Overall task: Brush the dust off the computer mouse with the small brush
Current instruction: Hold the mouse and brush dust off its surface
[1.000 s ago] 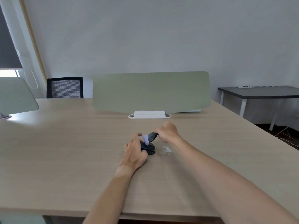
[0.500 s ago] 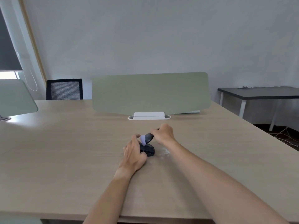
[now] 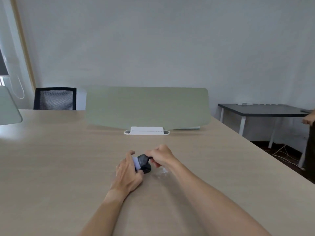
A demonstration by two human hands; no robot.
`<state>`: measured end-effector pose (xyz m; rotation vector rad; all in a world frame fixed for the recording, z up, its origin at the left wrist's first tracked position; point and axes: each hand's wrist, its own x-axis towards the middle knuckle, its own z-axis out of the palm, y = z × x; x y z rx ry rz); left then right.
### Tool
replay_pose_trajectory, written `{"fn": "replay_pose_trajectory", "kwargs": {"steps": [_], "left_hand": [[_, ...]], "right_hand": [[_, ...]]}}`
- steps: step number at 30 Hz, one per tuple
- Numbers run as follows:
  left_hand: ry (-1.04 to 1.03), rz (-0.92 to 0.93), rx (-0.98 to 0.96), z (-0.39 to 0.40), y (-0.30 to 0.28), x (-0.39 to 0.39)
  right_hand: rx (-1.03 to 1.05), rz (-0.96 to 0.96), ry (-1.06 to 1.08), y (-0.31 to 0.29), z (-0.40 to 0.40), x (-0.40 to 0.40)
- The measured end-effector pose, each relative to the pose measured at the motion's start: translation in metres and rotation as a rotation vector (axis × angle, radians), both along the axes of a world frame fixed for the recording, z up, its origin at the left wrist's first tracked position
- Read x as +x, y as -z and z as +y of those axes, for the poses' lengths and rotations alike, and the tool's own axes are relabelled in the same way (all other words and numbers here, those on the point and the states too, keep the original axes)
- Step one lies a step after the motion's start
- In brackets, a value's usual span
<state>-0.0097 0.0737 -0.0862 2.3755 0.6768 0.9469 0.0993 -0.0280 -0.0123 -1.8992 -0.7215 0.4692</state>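
A black computer mouse [image 3: 147,169] lies on the wooden desk [image 3: 68,167], mostly covered. My left hand [image 3: 127,174] grips it from the left side, holding it in place. My right hand [image 3: 161,157] holds a small brush [image 3: 142,160] with a dark handle and pale bristles [image 3: 136,163]. The bristles rest on top of the mouse, against my left fingers. A smear of white dust [image 3: 161,172] lies on the desk just right of the mouse.
A green divider panel [image 3: 146,107] in a white base [image 3: 147,130] stands across the desk behind my hands. A black chair [image 3: 54,98] sits at the far left. A dark side table [image 3: 262,110] and another person's hand [image 3: 308,119] are at the right edge.
The view has tilted upward and my hands sit lower in it. The brush bristles have shifted slightly toward my left fingers over the mouse; both grips are unchanged.
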Motion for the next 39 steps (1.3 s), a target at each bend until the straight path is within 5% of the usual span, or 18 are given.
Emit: {"fn": "replay_pose_trajectory", "kwargs": {"steps": [8, 14, 23, 30, 39], "left_hand": [[-0.070, 0.038, -0.001, 0.000, 0.001, 0.003], [-0.065, 0.049, -0.015, 0.002, 0.001, 0.002], [-0.079, 0.071, -0.012, -0.003, -0.001, 0.000], [-0.061, 0.079, -0.034, -0.003, 0.000, -0.001], [-0.086, 0.071, -0.006, -0.004, -0.001, -0.002]], "right_hand": [[0.041, -0.317, 0.079, -0.001, -0.005, 0.011], [0.076, -0.143, -0.058, 0.001, -0.001, -0.001], [0.075, -0.272, 0.146, 0.011, -0.008, 0.023], [0.036, -0.198, -0.003, 0.017, -0.002, 0.010], [0.057, -0.358, 0.119, 0.010, -0.004, 0.017]]}}
